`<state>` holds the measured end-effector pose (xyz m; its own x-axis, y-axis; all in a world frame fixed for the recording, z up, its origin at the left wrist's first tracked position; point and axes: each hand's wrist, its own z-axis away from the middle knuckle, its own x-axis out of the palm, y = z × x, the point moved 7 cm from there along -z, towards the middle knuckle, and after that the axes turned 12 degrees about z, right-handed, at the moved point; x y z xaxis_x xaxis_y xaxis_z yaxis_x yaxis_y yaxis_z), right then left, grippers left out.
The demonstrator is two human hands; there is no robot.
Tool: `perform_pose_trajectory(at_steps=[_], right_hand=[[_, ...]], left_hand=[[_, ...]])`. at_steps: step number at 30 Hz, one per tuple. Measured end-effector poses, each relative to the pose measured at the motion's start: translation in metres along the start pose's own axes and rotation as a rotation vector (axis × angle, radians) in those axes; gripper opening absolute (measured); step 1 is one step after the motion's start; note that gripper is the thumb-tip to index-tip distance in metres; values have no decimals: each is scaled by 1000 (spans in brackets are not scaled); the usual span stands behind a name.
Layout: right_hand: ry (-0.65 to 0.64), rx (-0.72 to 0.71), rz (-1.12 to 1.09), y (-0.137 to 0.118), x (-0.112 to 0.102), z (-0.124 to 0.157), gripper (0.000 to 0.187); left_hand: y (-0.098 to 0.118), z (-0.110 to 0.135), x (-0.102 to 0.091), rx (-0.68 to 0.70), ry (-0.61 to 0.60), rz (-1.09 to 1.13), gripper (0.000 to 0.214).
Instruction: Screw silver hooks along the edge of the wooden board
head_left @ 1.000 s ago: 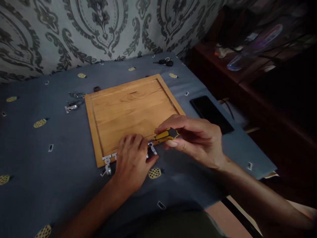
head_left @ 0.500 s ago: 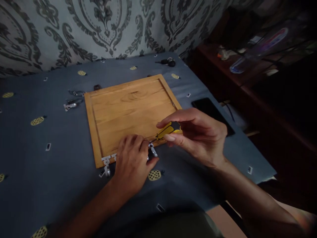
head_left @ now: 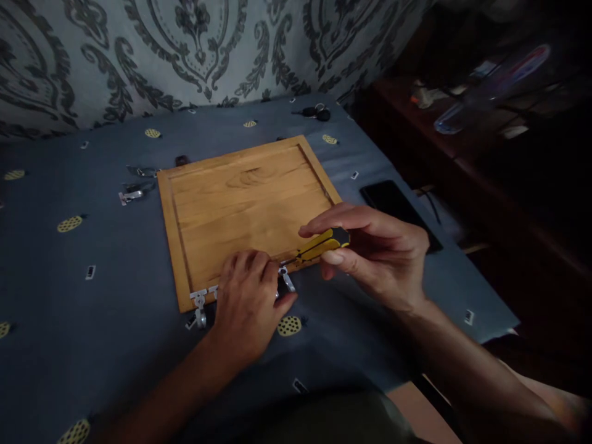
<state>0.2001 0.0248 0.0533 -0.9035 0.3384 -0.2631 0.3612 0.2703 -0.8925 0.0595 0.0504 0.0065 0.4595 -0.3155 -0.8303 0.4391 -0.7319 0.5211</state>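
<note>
Centrally, my right hand (head_left: 374, 259) pinches a yellow-black screwdriver (head_left: 320, 245); my left hand (head_left: 250, 305) clamps a shiny hinge (head_left: 285, 279) onto a smooth wooden board (head_left: 240, 197).

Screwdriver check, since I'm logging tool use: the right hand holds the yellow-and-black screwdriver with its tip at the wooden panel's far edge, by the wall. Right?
Not quite. The head view shows the right hand holding the yellow-and-black screwdriver with its tip at the near edge of the wooden panel, beside the left hand and the metal hinge, not at its far edge.
</note>
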Motion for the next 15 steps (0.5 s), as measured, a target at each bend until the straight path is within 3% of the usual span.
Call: perform_pose_trajectory(at_steps=[4, 10, 15], right_hand=[[19, 38, -49, 3, 0, 1, 18], [-82, 55, -73, 3, 5, 3, 29], [-32, -7, -96, 0, 2, 1, 20]], left_hand=[[0, 0, 0, -2, 1, 1, 32], [0, 1, 1, -4, -5, -12, 31], [-2, 1, 2, -27, -26, -12, 28]])
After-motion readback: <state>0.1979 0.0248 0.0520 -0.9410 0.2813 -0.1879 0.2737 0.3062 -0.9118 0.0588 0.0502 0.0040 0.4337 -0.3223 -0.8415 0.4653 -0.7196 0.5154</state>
